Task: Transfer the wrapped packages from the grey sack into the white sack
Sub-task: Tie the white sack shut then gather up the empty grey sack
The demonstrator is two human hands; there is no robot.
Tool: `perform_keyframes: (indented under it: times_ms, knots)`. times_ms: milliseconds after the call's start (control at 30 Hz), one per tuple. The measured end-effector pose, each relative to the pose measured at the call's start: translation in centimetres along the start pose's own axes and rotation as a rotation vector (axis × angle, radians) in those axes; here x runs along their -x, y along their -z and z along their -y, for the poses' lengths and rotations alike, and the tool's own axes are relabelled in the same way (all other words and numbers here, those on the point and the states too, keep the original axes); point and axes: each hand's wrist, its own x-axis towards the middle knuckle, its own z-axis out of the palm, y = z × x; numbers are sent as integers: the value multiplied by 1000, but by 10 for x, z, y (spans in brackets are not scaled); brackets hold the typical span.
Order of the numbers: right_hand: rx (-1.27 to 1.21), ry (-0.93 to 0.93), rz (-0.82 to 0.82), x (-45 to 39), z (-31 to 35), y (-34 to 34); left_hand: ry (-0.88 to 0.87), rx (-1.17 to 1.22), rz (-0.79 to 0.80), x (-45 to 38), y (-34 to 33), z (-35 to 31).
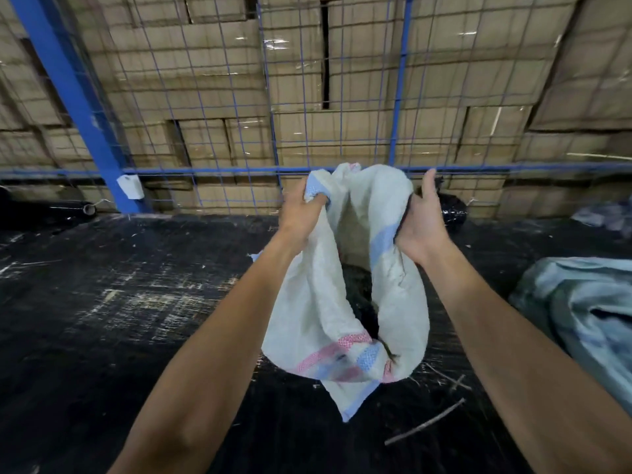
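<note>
both hands up, left hand fingers bunched tight on the white sack rim, right hand fingers clamped on the opposite rim, mouth open; grey sack off right

Your hands grip a white sack of coarse woven plastic cloth, matt, with pink and blue woven stripes. It hangs over a black table whose surface looks rough, scuffed and streaked pale. On the right lies a grey sack of crumpled cloth with a faint sheen. Far off, painted blue metal mesh fronts matt brown cardboard boxes banded with glossy clear tape.
</note>
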Motion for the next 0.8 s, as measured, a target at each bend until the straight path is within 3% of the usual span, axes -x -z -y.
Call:
perform_keyframes:
  times_ms: [100,200,267,367,500,567,633,667,733,800]
  knots:
    - [181,-171,-167,2,-26,55,96,-81,242,22,-23,21]
    - [509,-275,-247,5,-66,118,340,187,578,56,-43,65]
    - [555,-327,-247,15,-79,145,505,307,557,72,-57,94]
    - [318,-326,-199,32,-79,156,682,402,335,85,-69,122]
    - [67,-423,-125,39,-74,146,782,428,432,97,-69,113]
    - [66,-472,-116,36,-70,137,787,312,449,93,-67,100]
    - [237,-429,-189,29,-64,126,702,44,306,81,-59,91]
    - [413,-363,-307,25,-61,123,604,-123,151,74,-50,88]
    - [886,-168,-691,19,-49,123,403,-536,-202,58,-14,85]
    - [1160,40,-900,20,-33,128,302,-841,-445,53,29,82]
